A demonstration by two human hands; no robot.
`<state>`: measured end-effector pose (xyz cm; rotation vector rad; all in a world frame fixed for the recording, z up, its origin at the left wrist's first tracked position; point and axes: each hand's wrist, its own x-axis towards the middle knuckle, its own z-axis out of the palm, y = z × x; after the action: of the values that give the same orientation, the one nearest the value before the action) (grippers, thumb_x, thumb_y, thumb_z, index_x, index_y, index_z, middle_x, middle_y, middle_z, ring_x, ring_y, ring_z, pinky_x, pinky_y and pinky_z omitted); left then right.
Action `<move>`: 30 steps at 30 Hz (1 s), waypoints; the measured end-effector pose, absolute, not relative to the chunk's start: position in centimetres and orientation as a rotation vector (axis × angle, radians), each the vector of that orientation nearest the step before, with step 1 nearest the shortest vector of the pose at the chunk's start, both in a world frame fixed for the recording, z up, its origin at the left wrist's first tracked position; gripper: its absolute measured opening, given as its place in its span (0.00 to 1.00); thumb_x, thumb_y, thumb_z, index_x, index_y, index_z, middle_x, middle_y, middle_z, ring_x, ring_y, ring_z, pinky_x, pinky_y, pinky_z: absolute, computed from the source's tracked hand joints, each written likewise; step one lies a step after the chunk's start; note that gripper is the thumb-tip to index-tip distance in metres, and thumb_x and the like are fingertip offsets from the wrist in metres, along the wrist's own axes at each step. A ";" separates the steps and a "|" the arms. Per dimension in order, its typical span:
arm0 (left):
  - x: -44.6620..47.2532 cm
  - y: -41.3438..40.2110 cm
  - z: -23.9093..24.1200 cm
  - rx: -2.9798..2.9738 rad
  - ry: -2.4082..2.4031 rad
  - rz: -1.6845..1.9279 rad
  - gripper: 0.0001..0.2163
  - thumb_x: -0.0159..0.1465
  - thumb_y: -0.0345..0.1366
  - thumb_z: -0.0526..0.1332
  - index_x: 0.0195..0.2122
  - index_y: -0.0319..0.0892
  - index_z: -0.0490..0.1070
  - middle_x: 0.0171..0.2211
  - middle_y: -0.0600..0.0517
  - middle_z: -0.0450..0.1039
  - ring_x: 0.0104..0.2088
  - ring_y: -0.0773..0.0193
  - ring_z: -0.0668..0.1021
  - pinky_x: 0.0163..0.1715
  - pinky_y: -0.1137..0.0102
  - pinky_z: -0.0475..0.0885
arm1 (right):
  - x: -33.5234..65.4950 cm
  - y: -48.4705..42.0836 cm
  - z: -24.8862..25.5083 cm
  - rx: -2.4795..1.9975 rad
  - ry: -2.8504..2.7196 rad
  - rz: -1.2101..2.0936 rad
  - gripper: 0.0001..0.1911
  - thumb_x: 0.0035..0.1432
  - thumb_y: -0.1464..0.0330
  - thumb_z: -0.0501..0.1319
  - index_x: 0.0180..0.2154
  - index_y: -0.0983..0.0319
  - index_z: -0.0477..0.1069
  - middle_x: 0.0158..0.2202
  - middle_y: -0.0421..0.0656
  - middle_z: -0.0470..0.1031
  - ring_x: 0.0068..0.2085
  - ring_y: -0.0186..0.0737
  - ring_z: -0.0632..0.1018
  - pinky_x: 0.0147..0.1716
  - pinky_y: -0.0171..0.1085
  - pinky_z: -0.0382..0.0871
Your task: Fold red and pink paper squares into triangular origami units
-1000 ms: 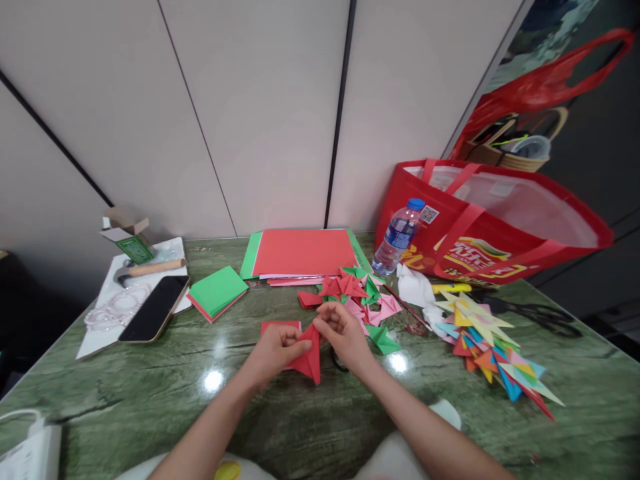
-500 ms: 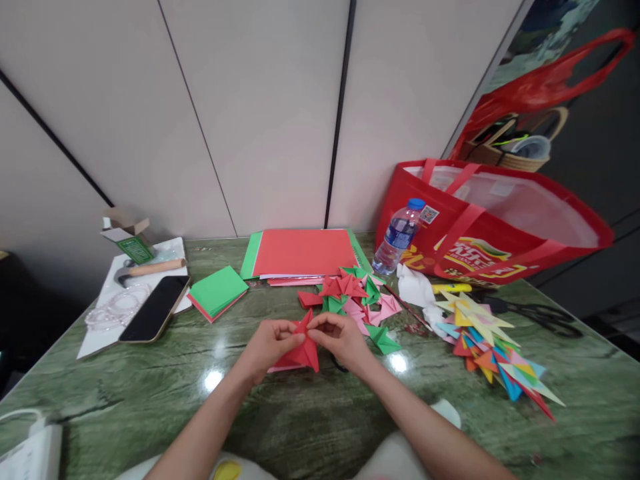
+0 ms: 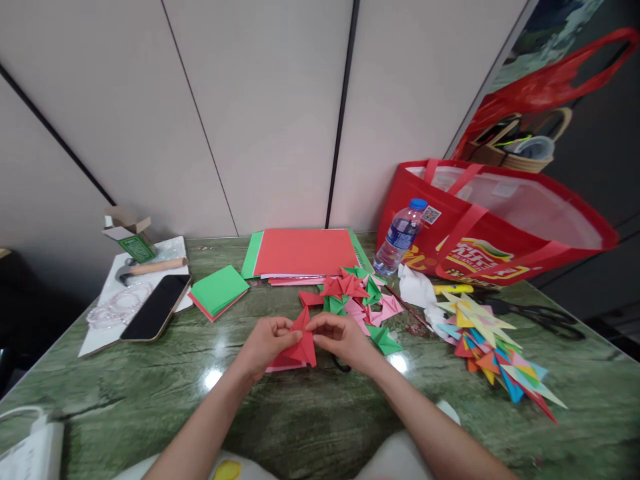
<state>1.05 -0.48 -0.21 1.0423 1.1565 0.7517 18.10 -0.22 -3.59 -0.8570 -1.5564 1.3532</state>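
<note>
Between my two hands is a folded red paper piece [image 3: 305, 341] with pointed tips, held just above the table. My left hand [image 3: 270, 343] pinches its left side with thumb and fingers. On the other side, the thumb and fingertips of my right hand [image 3: 340, 339] are closed on its upper right edge. Under it lie red and pink paper sheets [image 3: 286, 363], partly covered by my left hand. Just beyond my hands is a pile of folded red, green and pink paper pieces [image 3: 350, 290]. A small dark round object [image 3: 341, 364] shows beside my right hand.
Large red paper sheets [image 3: 307, 252] and small green squares [image 3: 220, 291] lie toward the back. On the left are a phone [image 3: 156, 308], a hammer [image 3: 155, 267] and an opened box [image 3: 131, 240]. A bottle [image 3: 400, 237], red bag [image 3: 480, 227], multicoloured folded paper [image 3: 495, 357] and scissors [image 3: 545, 317] stand or lie right.
The red folded piece has turned slightly and looks narrower, its lower tip shifted a little left. Both hands stay in almost the same place, still gripping it.
</note>
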 end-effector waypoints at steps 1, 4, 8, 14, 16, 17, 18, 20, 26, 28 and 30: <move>1.1 -0.5 -0.2 1.058 1.158 0.740 0.12 0.43 0.40 0.67 0.21 0.36 0.68 0.13 0.58 0.65 0.14 0.75 0.64 0.17 0.79 0.55 | 18.1 -0.2 -3.6 -0.848 -1.553 1.361 0.08 0.47 0.71 0.60 0.33 0.62 0.72 0.32 0.42 0.72 0.34 0.36 0.72 0.35 0.34 0.65; 1.2 -0.5 -0.2 1.104 1.157 0.717 0.13 0.44 0.41 0.66 0.20 0.37 0.67 0.11 0.61 0.60 0.13 0.76 0.60 0.15 0.79 0.50 | 18.3 -0.2 -3.7 -0.830 -1.534 1.388 0.07 0.46 0.70 0.62 0.32 0.62 0.72 0.32 0.42 0.71 0.33 0.35 0.72 0.34 0.34 0.66; 1.2 -0.6 -0.2 1.145 1.171 0.707 0.14 0.44 0.42 0.66 0.19 0.37 0.64 0.09 0.63 0.56 0.11 0.78 0.57 0.14 0.79 0.47 | 18.4 -0.1 -3.7 -0.839 -1.530 1.387 0.08 0.44 0.68 0.65 0.30 0.62 0.73 0.31 0.42 0.72 0.33 0.35 0.73 0.33 0.35 0.66; 1.3 -0.8 -0.2 1.081 1.074 0.677 0.13 0.45 0.41 0.66 0.24 0.37 0.66 0.18 0.52 0.74 0.23 0.63 0.77 0.24 0.73 0.68 | 18.4 -0.1 -3.7 -0.871 -1.481 1.407 0.08 0.41 0.66 0.66 0.28 0.62 0.73 0.28 0.41 0.72 0.30 0.35 0.73 0.30 0.34 0.66; 1.5 -0.8 -0.2 1.058 1.062 0.690 0.13 0.45 0.41 0.66 0.24 0.37 0.66 0.19 0.50 0.75 0.26 0.60 0.78 0.29 0.69 0.70 | 18.2 -0.1 -3.7 -0.908 -1.457 1.419 0.08 0.41 0.66 0.66 0.26 0.63 0.73 0.27 0.40 0.72 0.28 0.34 0.73 0.29 0.34 0.66; 1.6 -0.8 -0.1 1.054 1.063 0.699 0.14 0.44 0.41 0.66 0.24 0.37 0.66 0.19 0.50 0.76 0.26 0.60 0.78 0.30 0.68 0.71 | 18.2 -0.1 -3.6 -0.938 -1.445 1.423 0.08 0.40 0.66 0.66 0.25 0.63 0.72 0.26 0.40 0.72 0.27 0.33 0.72 0.28 0.33 0.66; 1.7 -0.8 -0.1 1.050 1.060 0.706 0.14 0.44 0.41 0.66 0.24 0.37 0.66 0.19 0.50 0.75 0.25 0.60 0.78 0.30 0.67 0.71 | 18.1 -0.2 -3.6 -0.970 -1.429 1.430 0.09 0.40 0.66 0.66 0.25 0.64 0.72 0.25 0.39 0.72 0.27 0.33 0.72 0.28 0.33 0.65; 1.8 -0.9 0.0 1.047 1.042 0.714 0.14 0.44 0.41 0.66 0.24 0.37 0.67 0.19 0.50 0.76 0.24 0.61 0.78 0.31 0.66 0.72 | 18.0 -0.3 -3.4 -1.011 -1.379 1.445 0.10 0.39 0.65 0.67 0.24 0.64 0.70 0.24 0.38 0.72 0.25 0.32 0.71 0.27 0.32 0.65; 1.7 -0.9 0.1 1.044 0.995 0.716 0.13 0.47 0.42 0.65 0.26 0.36 0.69 0.22 0.48 0.76 0.25 0.60 0.78 0.33 0.66 0.72 | 17.8 -0.2 -3.3 -0.975 -1.271 1.490 0.12 0.37 0.66 0.68 0.24 0.63 0.67 0.22 0.35 0.68 0.24 0.29 0.69 0.25 0.31 0.63; 1.5 -0.8 0.1 1.061 0.964 0.716 0.15 0.52 0.45 0.60 0.26 0.35 0.70 0.24 0.47 0.76 0.26 0.59 0.78 0.32 0.65 0.72 | 17.9 -0.1 -3.4 -0.983 -1.236 1.496 0.13 0.37 0.65 0.68 0.24 0.63 0.66 0.21 0.35 0.68 0.23 0.29 0.69 0.25 0.31 0.63; 1.3 -0.7 0.2 1.090 0.921 0.713 0.17 0.54 0.47 0.58 0.27 0.35 0.71 0.26 0.46 0.76 0.28 0.57 0.78 0.34 0.65 0.71 | 17.9 0.0 -3.6 -0.989 -1.198 1.497 0.14 0.36 0.64 0.68 0.24 0.63 0.66 0.21 0.35 0.68 0.23 0.29 0.69 0.25 0.31 0.64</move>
<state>1.31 -0.73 0.16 1.0902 0.9214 0.7133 17.90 0.02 -3.57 -0.9887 -1.1983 1.4971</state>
